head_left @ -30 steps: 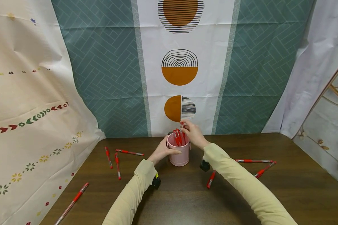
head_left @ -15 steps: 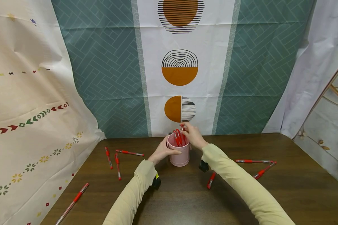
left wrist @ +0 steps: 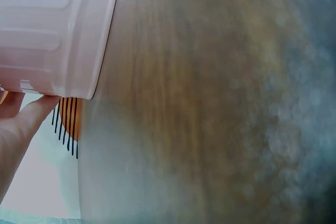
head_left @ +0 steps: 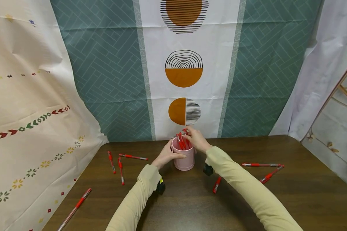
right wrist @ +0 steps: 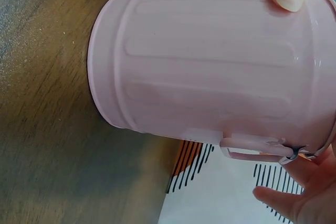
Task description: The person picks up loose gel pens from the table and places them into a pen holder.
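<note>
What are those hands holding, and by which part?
The left hand grips the pink bucket by its side; the right hand pinches a red pen near its upper end.

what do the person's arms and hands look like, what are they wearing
The left hand and right hand wear no gloves. The left sleeve and right sleeve are long, pale yellow and creased, reaching the wrists. The left camera and right camera are small and black; a bright yellow tab shows by the left one.

Brown wooden table [head_left: 179, 203], pink bucket [head_left: 184, 163] near far edge, four red pens [head_left: 121, 171] toward left edge, three others [head_left: 260, 165] rightward
</note>
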Available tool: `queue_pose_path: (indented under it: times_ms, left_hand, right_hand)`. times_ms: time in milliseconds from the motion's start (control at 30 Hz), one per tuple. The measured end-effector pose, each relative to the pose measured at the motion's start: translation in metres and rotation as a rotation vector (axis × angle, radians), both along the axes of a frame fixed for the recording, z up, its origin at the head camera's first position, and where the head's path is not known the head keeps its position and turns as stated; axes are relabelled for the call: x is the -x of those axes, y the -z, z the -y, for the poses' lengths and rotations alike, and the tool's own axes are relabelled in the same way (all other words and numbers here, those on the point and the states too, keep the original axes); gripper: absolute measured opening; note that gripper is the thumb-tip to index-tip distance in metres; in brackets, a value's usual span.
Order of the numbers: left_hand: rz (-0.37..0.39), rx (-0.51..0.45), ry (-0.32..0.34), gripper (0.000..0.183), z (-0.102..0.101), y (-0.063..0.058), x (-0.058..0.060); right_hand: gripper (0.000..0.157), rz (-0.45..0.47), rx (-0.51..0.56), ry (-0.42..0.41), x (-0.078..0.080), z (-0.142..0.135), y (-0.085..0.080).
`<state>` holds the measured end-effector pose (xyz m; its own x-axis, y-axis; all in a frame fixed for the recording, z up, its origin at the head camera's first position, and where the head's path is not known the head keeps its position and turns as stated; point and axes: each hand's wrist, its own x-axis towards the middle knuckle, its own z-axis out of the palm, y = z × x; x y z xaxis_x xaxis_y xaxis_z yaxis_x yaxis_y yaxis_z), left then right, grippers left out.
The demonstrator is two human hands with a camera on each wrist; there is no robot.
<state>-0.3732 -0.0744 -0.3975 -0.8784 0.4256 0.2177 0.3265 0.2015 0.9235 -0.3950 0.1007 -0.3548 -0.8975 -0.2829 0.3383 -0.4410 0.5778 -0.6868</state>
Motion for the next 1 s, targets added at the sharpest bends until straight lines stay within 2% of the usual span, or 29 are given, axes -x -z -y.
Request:
queue_pose_path:
  times_ms: [167, 300, 500, 867, 1000]
  left_hand:
    - [-0.018, -0.009, -0.032, 0.083, -0.001, 0.019, 0.017]
    - [-0.015, -0.005, -0.038, 0.082, -0.001, 0.019, 0.016]
    - [-0.013, -0.001, -0.038, 0.083, -0.001, 0.019, 0.016]
    - [-0.012, -0.011, -0.045, 0.083, -0.001, 0.019, 0.015]
    - [-0.014, -0.015, -0.04, 0.084, -0.001, 0.019, 0.016]
  right_hand:
    - [0.028, 0.007, -0.038, 0.0, 0.001, 0.0, -0.002]
    - [0.026, -0.002, -0.079, -0.005, 0.002, 0.0, -0.003]
    - [0.032, -0.012, -0.112, -0.025, 0.002, -0.002, -0.004]
    - [0.04, 0.037, -0.038, -0.076, -0.004, -0.012, -0.012]
    - [0.044, 0.022, -0.029, -0.085, -0.003, -0.02, -0.014]
